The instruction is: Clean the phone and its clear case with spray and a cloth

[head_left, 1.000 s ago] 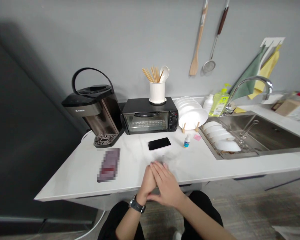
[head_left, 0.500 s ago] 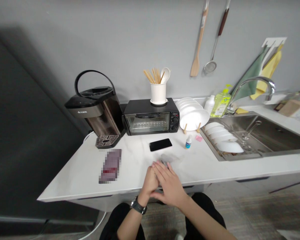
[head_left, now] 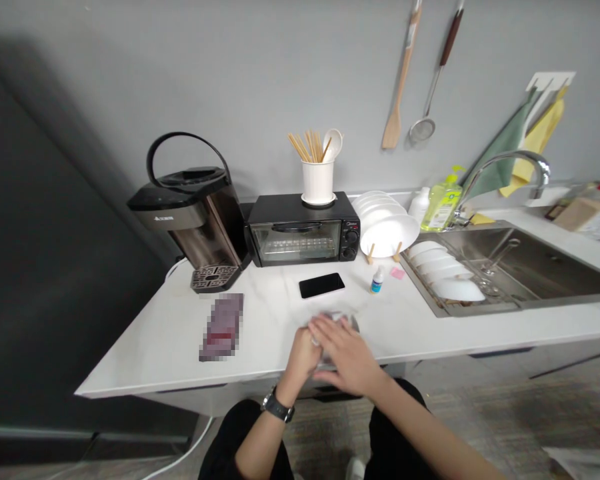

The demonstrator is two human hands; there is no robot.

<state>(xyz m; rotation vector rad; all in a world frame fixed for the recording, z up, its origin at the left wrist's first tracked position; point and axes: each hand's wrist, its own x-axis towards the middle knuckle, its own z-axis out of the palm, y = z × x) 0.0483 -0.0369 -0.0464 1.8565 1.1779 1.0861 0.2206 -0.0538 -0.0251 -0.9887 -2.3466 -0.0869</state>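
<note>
My two hands meet over the front edge of the white counter. My left hand, with a black watch on its wrist, is curled. My right hand lies across it with the fingers stretched flat. A small pale grey crumpled piece shows just beyond the fingertips, pressed between the hands; I cannot tell what it is. A black phone lies flat on the counter just behind the hands.
A small blue-capped dropper bottle, a blurred dark packet, a water boiler and a toaster oven with a chopstick holder stand around. White plates and the sink with bowls are to the right.
Both hands slid slightly forward and right over the counter edge. The pale piece now shows at the fingertips, where only a grey blur appeared before.
</note>
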